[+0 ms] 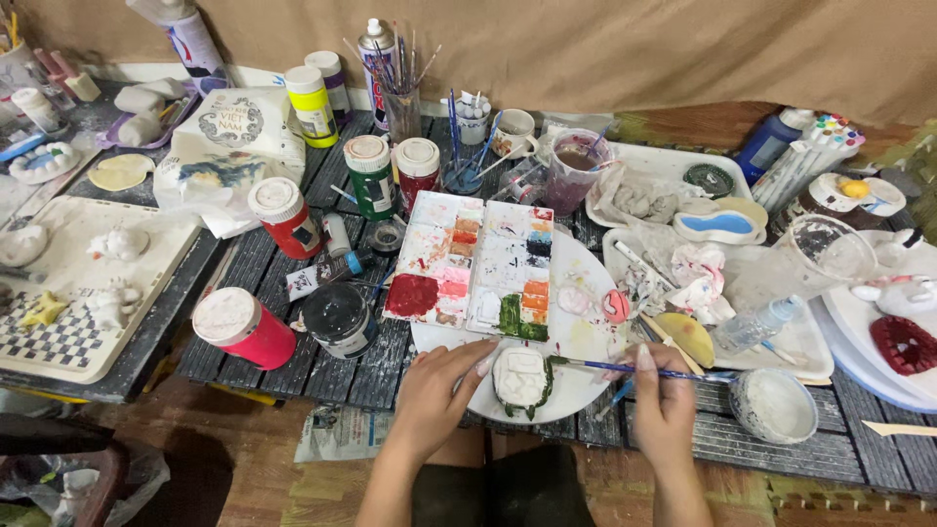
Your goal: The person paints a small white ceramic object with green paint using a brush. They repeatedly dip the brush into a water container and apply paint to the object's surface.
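A small white plaster figure (520, 379) is seen lying on a white round plate (576, 390) at the near edge of the dark slatted worktop (293, 361). Green paint is visible along the figure's lower and right edges. The figure is steadied by the left hand (439, 395), whose fingers are curled loosely and laid against its left side; nothing is gripped in that hand. A thin blue-handled brush (625, 368) is pinched between the fingers of the right hand (664, 400), which is closed around the handle. The brush is held nearly level, and its tip is placed at the upper right edge of the figure.

Just behind the figure, a paint palette (473, 263) with many small wells is rested partly on the plate; red, orange, green and black patches are seen in it. To the left of the plate, a black-lidded jar (337, 317) and a red paint bottle (244, 327) lying on its side are found. Further back, a red bottle (283, 215), a green bottle (371, 176) and a yellow bottle (312, 102) are stood upright. A cup of brushes (400, 102) is set near the wall. Right of the right hand, a small bowl (776, 405) with white contents is placed, and beyond it a white tray (810, 356) with crumpled tissues.
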